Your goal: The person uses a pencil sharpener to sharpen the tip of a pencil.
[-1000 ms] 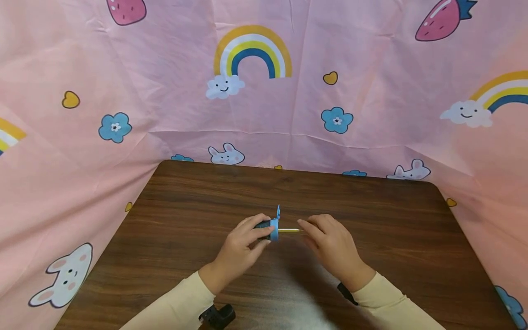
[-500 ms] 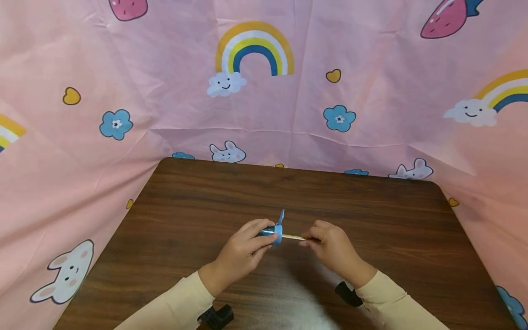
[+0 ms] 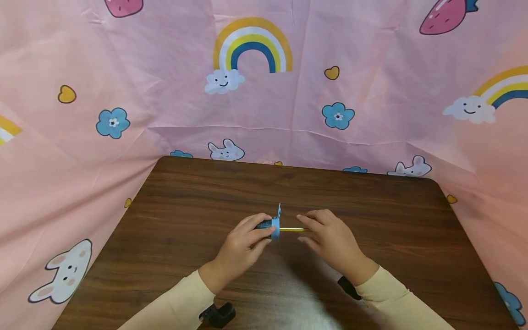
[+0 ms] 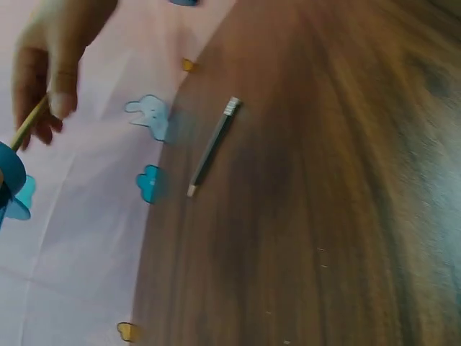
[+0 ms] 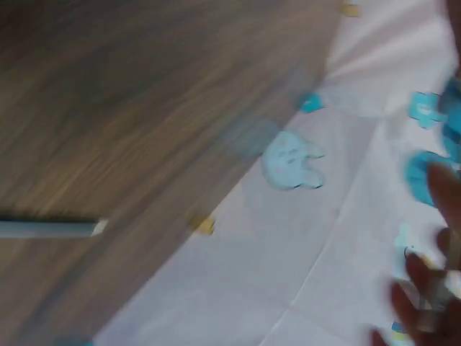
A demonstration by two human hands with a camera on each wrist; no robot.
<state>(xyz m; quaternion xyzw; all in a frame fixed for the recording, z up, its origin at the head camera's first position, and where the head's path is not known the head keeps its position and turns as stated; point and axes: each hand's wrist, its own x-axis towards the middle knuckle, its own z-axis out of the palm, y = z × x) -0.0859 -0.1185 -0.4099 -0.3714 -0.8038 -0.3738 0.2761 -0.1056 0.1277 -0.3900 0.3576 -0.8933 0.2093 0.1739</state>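
Observation:
My left hand (image 3: 239, 245) grips a small pencil sharpener (image 3: 275, 228) with a dark body, a light blue collar and a flip lid standing up. A yellow pencil (image 3: 293, 229) goes into the collar from the right and lies level. My right hand (image 3: 336, 238) is around the pencil's outer end, thumb below and index finger above, their tips spread apart. That end is hidden by the hand. From the left wrist view, the blue collar (image 4: 10, 169) and the pencil (image 4: 30, 124) sit at the left edge, with the right hand's fingers curled about the pencil. The right wrist view is blurred.
A dark wooden table (image 3: 198, 192) lies below both hands. In the wrist views a second, dark pencil (image 4: 212, 148) rests on it; I cannot make it out from the head. Pink printed cloth (image 3: 177, 78) rises behind the table and along both sides.
Half a second ago my right thumb and fingers pinched the slanted pencil more tightly. Now the fingertips are parted and the pencil is level. My left hand and the sharpener have shifted only slightly.

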